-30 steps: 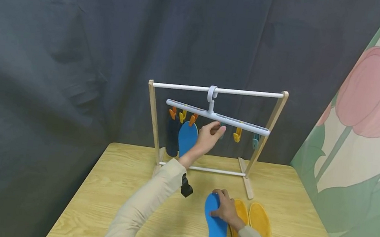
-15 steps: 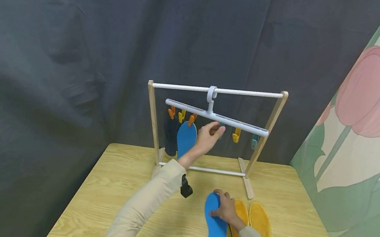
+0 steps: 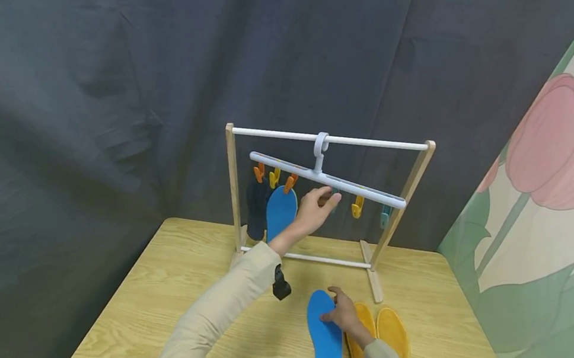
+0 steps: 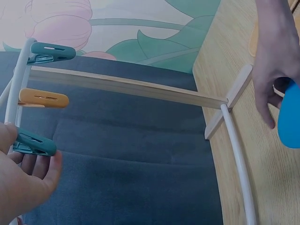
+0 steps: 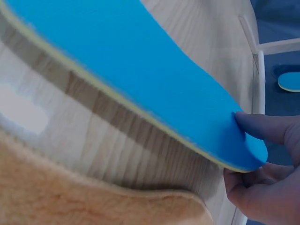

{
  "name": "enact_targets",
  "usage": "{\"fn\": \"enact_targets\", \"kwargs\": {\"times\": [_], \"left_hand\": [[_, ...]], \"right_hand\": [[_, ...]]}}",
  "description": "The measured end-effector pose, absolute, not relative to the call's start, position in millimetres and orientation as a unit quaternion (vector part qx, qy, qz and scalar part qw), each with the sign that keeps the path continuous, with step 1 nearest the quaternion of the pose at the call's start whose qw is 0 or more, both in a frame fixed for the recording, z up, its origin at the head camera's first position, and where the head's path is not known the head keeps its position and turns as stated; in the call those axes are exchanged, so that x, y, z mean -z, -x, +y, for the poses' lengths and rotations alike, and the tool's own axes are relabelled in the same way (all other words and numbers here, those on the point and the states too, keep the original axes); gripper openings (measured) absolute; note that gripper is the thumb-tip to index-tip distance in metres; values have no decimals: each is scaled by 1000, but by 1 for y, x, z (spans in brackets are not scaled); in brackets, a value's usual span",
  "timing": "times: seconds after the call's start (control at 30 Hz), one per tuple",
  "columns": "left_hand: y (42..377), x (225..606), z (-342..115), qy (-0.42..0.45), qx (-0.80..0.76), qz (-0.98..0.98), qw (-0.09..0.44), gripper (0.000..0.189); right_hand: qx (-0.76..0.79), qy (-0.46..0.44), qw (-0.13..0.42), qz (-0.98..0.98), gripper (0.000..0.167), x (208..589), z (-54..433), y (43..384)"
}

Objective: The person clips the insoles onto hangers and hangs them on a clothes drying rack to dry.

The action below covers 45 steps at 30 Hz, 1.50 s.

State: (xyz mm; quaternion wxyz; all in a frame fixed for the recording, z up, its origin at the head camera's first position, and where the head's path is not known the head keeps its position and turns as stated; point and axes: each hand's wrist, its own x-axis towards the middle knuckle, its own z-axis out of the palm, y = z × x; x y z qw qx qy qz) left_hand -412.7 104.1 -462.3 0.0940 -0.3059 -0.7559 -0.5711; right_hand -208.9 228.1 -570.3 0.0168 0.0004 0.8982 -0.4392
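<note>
My left hand (image 3: 316, 206) is raised to the hanger (image 3: 361, 189) and pinches a teal clothespin (image 4: 35, 143) between thumb and fingers. My right hand (image 3: 346, 313) grips the far end of a blue insole (image 3: 326, 345) over the table. In the right wrist view the thumb lies on the blue face of that insole (image 5: 140, 70), with fingers curled under its pale yellow edge. A shadow shows beneath it. Another blue insole (image 3: 281, 209) hangs from an orange clothespin (image 3: 290, 183), left of my left hand. A dark insole-shaped piece (image 3: 256, 211) hangs beside it.
The hanger hooks over the white top bar (image 3: 377, 143) of a wooden rack (image 3: 232, 184) and tilts down to the right. A yellow clothespin (image 3: 357, 206) and another teal clothespin (image 3: 385, 216) dangle there. Two yellow insoles (image 3: 393, 332) lie under and beside my right forearm.
My right hand has shifted slightly, and the blue insole's far end has moved a little left. The hanging dark piece has swung slightly left. My left hand stays at the teal clothespin.
</note>
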Motion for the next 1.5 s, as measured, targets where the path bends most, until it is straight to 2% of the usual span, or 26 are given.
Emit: {"fn": "enact_targets", "kwargs": {"times": [0.07,0.13,0.23,0.3,0.33,0.43,0.53,0.57,0.67,0.73,0.83,0.87,0.97,1.07,1.17,1.33,1.5], "left_hand": [[444,490,112,305,568,-759,89,55],[468,515,117,322,563,-753,111,54],[480,529,119,326,567,-747,115,53],[471,522,117,320,563,-753,118,54],[446,502,114,309,556,-763,115,55],[411,468,105,301,554,-768,110,57],[371,428,92,297,574,-759,77,59],[379,431,91,305,587,-747,68,59],[371,422,88,308,586,-746,72,58],[381,433,91,323,577,-744,99,58],[406,457,100,309,558,-762,110,56],[423,474,104,316,555,-760,124,56],[474,520,115,305,551,-769,115,55],[533,575,124,320,548,-762,129,57],[571,608,132,319,542,-767,131,57],[593,625,141,315,532,-773,143,58],[580,615,137,315,532,-773,145,56]], "right_hand": [[451,-13,29,892,64,570,229,209],[462,-20,34,886,49,570,231,209],[480,-14,32,877,34,567,232,210],[487,-6,33,873,31,565,233,210],[488,0,34,872,31,565,233,210],[487,8,42,873,32,563,233,210],[485,13,43,873,35,562,233,210],[486,13,42,873,36,561,233,211],[492,21,37,869,38,559,234,213],[494,34,36,868,36,558,235,213],[501,51,32,863,30,552,236,213],[502,58,32,862,28,550,236,214],[501,68,24,862,27,543,237,214],[497,69,18,865,29,537,238,217],[498,65,11,865,29,531,237,220],[505,66,4,861,26,522,236,223],[517,63,2,853,28,513,234,224]]}}
